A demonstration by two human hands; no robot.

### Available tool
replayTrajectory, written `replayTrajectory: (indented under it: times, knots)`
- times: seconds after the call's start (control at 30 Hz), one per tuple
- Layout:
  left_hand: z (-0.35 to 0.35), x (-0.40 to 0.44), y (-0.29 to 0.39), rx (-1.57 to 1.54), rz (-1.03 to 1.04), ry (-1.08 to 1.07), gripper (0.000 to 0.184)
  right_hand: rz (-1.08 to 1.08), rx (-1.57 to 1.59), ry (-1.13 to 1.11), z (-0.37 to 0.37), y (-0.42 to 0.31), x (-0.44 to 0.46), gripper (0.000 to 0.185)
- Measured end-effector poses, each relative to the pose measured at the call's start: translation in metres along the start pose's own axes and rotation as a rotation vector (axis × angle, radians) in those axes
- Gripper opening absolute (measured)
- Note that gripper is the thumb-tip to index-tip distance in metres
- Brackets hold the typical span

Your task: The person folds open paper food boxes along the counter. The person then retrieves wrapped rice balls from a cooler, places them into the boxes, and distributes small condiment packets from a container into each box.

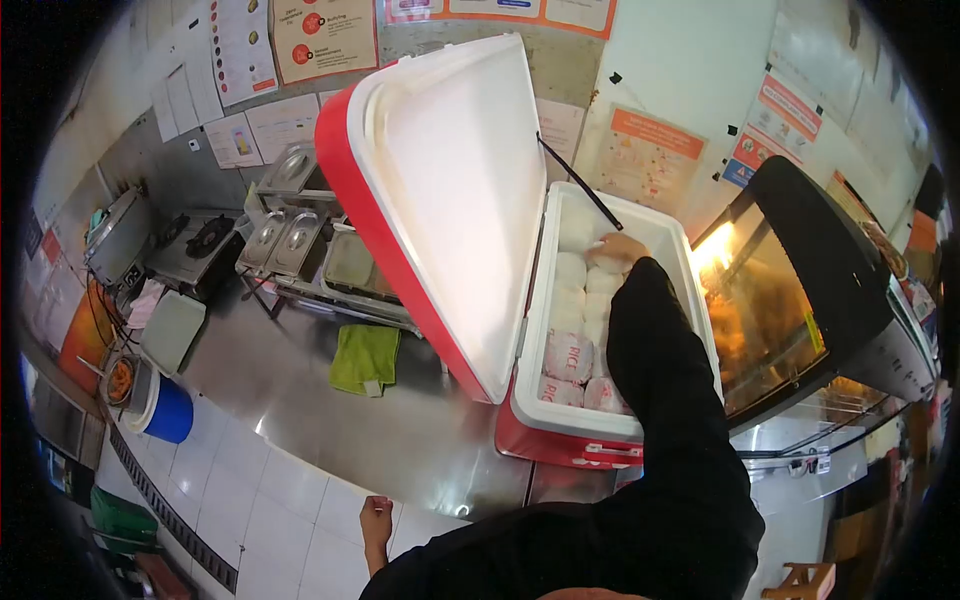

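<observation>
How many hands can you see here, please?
2: the right hand is inside the open cooler, at the white bundles; the left hand is low, in front of the steel counter. I see no others.

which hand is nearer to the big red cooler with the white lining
Right. The right hand is inside the cooler; the left hand is outside, off to its left.

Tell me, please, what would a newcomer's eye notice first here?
The big red cooler right of centre, its white-lined lid open, the right grip reaching in among wrapped bundles. Next, the glowing cabinet at far right, then the green cloth on the steel counter.
</observation>
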State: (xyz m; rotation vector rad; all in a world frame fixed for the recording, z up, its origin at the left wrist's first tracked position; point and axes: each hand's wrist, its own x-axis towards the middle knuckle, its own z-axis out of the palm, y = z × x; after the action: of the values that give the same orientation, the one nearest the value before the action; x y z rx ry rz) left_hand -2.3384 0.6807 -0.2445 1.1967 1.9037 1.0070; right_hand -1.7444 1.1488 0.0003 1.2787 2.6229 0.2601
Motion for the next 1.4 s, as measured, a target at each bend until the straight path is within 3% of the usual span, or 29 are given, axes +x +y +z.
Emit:
replayTrajectory:
  times: [0.07, 0.13, 0.2, 0.23, 0.27, 0.33, 0.37, 0.43, 0.47, 0.53, 0.6, 0.67, 0.7, 0.8, 0.87, 0.93, 1.0, 1.07, 1.1, 1.2, 1.27, 1.33, 1.4]
  knots:
    - [0.000, -0.008, 0.005, -0.025, -0.084, -0.022, 0.019, 0.724, 0.540, 0.110, -0.039, -0.045, -0.017, 0.053]
    - [0.002, -0.020, 0.003, -0.043, -0.178, -0.048, 0.020, 0.785, 0.617, -0.068, -0.072, -0.061, -0.028, 0.074]
    - [0.005, -0.028, 0.001, -0.045, -0.161, -0.101, 0.022, 0.825, 0.630, -0.249, -0.083, -0.058, -0.028, 0.076]
    - [0.004, -0.030, 0.004, -0.042, -0.183, -0.129, 0.023, 0.851, 0.834, -0.164, -0.088, -0.060, -0.033, 0.065]
    - [0.002, -0.031, 0.007, -0.041, -0.185, -0.122, 0.023, 0.844, 0.837, -0.164, -0.089, -0.056, -0.033, 0.065]
    - [-0.003, -0.035, 0.017, -0.005, -0.181, -0.120, 0.024, 0.778, 1.745, 0.202, -0.092, -0.050, -0.038, 0.044]
    - [-0.006, -0.037, 0.014, 0.010, -0.187, -0.125, 0.024, 0.786, 1.759, 0.195, -0.087, -0.052, -0.037, 0.044]
    - [-0.007, -0.032, 0.012, -0.028, -0.122, -0.080, 0.025, 0.565, 2.346, 0.479, -0.110, -0.078, -0.033, 0.035]
    - [-0.007, -0.032, 0.015, -0.028, -0.120, -0.081, 0.025, 0.565, 2.346, 0.482, -0.101, -0.077, -0.023, 0.035]
    - [-0.011, -0.030, 0.034, 0.068, -0.167, -0.101, 0.026, 0.899, 1.791, 0.407, -0.078, -0.072, 0.004, 0.051]
    - [-0.010, -0.029, 0.046, 0.052, -0.154, -0.094, 0.026, 0.931, 1.660, 0.315, -0.080, -0.075, 0.020, 0.061]
    - [-0.013, -0.032, 0.051, 0.053, -0.144, -0.105, 0.026, 1.124, 1.032, 0.328, -0.091, -0.093, 0.023, 0.068]
    - [-0.013, -0.032, 0.054, 0.048, -0.120, -0.110, 0.027, 1.045, 1.441, 0.342, -0.086, -0.094, 0.021, 0.074]
    - [-0.012, -0.028, 0.076, 0.070, -0.028, -0.118, 0.029, 0.883, 1.718, 0.477, -0.080, -0.098, 0.020, 0.077]
    - [-0.018, -0.023, 0.105, 0.102, 0.033, -0.121, 0.031, 0.802, 1.704, 0.517, -0.081, -0.097, 0.014, 0.068]
    - [-0.025, -0.012, 0.144, 0.294, 0.247, -0.110, 0.034, 0.976, 1.764, 0.376, -0.099, -0.101, 0.008, 0.055]
    - [-0.032, -0.002, 0.202, 0.199, 0.262, -0.052, 0.036, 0.951, 1.785, 0.386, -0.102, -0.107, 0.004, 0.052]
    - [-0.042, 0.011, 0.254, 0.018, 0.423, -0.005, 0.038, 0.919, 1.807, 0.403, -0.074, -0.105, 0.011, 0.049]
    - [-0.050, 0.014, 0.282, -0.025, 0.540, 0.027, 0.040, 0.603, 1.490, 0.656, -0.023, -0.087, 0.031, 0.041]
    - [-0.064, 0.021, 0.378, -0.117, 0.877, 0.201, 0.046, 0.698, 1.724, 0.672, -0.061, -0.090, 0.024, 0.026]
    - [-0.063, 0.032, 0.433, -0.371, 1.032, 0.209, 0.046, 0.901, 1.592, 0.657, -0.098, -0.104, 0.008, 0.025]
    - [-0.062, 0.033, 0.486, -0.599, 0.975, 0.162, 0.047, 0.817, 1.635, 0.660, -0.115, -0.100, -0.008, 0.031]
    - [-0.065, 0.059, 0.521, -0.649, 0.957, 0.216, 0.049, 0.902, 1.665, 0.640, -0.165, -0.124, -0.045, 0.036]
